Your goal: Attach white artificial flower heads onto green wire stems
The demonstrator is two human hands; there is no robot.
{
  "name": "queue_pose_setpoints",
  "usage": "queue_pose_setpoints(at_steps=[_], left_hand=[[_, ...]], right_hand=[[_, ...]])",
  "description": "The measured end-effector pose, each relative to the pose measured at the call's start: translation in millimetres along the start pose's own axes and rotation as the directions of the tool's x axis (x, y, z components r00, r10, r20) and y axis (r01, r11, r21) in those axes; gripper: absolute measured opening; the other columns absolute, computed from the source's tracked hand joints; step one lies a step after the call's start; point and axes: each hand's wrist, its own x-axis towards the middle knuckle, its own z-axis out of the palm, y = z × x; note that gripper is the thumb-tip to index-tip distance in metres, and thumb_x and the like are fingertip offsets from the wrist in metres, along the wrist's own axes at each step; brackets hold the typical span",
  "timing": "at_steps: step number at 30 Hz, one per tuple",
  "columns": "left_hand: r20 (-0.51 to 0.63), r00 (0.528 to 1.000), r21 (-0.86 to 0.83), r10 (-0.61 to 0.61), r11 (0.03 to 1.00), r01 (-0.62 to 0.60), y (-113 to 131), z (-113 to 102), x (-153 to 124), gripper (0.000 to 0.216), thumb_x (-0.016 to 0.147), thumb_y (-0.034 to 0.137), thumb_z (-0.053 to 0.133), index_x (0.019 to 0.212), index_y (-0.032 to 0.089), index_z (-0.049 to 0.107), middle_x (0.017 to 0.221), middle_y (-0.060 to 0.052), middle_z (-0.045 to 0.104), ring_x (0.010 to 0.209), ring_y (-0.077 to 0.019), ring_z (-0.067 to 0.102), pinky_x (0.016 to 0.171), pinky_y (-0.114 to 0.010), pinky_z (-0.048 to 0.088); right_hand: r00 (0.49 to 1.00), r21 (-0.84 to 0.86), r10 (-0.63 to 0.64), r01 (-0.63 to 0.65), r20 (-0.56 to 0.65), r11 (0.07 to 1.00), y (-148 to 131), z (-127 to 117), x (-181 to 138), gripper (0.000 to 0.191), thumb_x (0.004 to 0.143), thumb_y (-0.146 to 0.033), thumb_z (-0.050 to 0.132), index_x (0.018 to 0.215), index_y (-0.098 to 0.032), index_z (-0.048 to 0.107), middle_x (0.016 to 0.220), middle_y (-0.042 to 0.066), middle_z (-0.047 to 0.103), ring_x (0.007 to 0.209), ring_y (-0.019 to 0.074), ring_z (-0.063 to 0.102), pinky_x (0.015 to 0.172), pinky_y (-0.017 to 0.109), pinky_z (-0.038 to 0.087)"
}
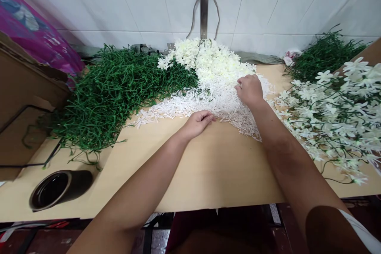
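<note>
My left hand (199, 124) rests low over the tan board, at the near edge of a spread of thin white stamen-like pieces (184, 104). Its thumb and fingers are pressed together; whatever lies between them is too small to name. Farther back and to the right, my right hand (250, 88) is at the border between those white pieces and a heap of cream artificial flower heads (218, 61). The fingers there are bent in toward the thumb, close to the blossoms, and their tips are partly hidden. I cannot make out what they hold.
Green plastic stems (119, 83) are piled at left; another green bunch (327, 53) is at back right. Assembled white flowers on stems (336, 115) lie at right. A dark cup-like container (61, 188) stands front left by a cardboard box (26, 99). A metal bracket (204, 12) stands against the tiled wall.
</note>
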Motion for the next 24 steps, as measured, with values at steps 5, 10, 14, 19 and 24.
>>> queue_pose_setpoints(at_steps=[5,10,14,19,24], left_hand=[[-0.007,1.0,-0.016,0.002,1.0,-0.002,-1,0,1,0.024,0.078,0.039,0.06,0.074,0.017,0.066,0.061,0.002,0.053,0.057,-0.0104,0.041,0.058,-0.025,0.031],[-0.012,1.0,-0.088,-0.011,0.996,0.01,-5,0,3,0.023,0.077,0.039,0.066,0.074,0.017,0.068,0.059,0.003,0.052,0.055,-0.0098,0.039,0.054,-0.025,0.028],[-0.069,0.997,-0.237,-0.035,0.971,0.017,-7,0,5,0.016,0.076,0.032,0.069,0.082,0.017,0.068,0.06,0.004,0.053,0.052,-0.0082,0.038,0.05,-0.023,0.027],[-0.138,0.99,-0.387,-0.039,0.922,-0.018,-6,-1,7,0.02,0.075,0.025,0.073,0.093,0.019,0.068,0.066,0.004,0.056,0.05,-0.0069,0.046,0.049,-0.022,0.036],[-0.181,0.983,-0.523,-0.042,0.85,-0.06,-5,-3,8,0.033,0.068,0.03,0.083,0.094,0.018,0.068,0.08,0.001,0.065,0.062,-0.0079,0.055,0.054,-0.02,0.044]], right_hand=[[0.998,0.14,0.034,-0.027,-0.047,0.99,1,0,1,0.02,0.085,-0.016,0.053,0.084,-0.013,0.073,0.091,0.016,0.071,0.094,0.03,0.059,0.088,0.046,0.047],[0.982,0.481,0.187,-0.149,-0.031,0.864,-6,-18,-4,0.009,0.081,-0.019,0.058,0.077,-0.016,0.066,0.08,0.008,0.068,0.075,0.0213,0.06,0.077,0.039,0.05],[0.974,0.675,0.198,-0.217,0.106,0.705,-25,-29,-10,0.004,0.079,-0.018,0.061,0.076,-0.016,0.063,0.074,0.005,0.064,0.069,0.0169,0.058,0.075,0.036,0.049],[0.963,0.766,0.129,-0.267,0.236,0.585,-47,-30,-27,0.005,0.073,-0.016,0.066,0.073,-0.017,0.061,0.068,0.001,0.06,0.065,0.0142,0.054,0.071,0.034,0.048],[0.948,0.825,-0.057,-0.242,0.313,0.51,-62,-28,-53,0.011,0.071,-0.026,0.068,0.073,-0.017,0.062,0.067,0.0,0.061,0.062,0.0127,0.052,0.064,0.03,0.046]])
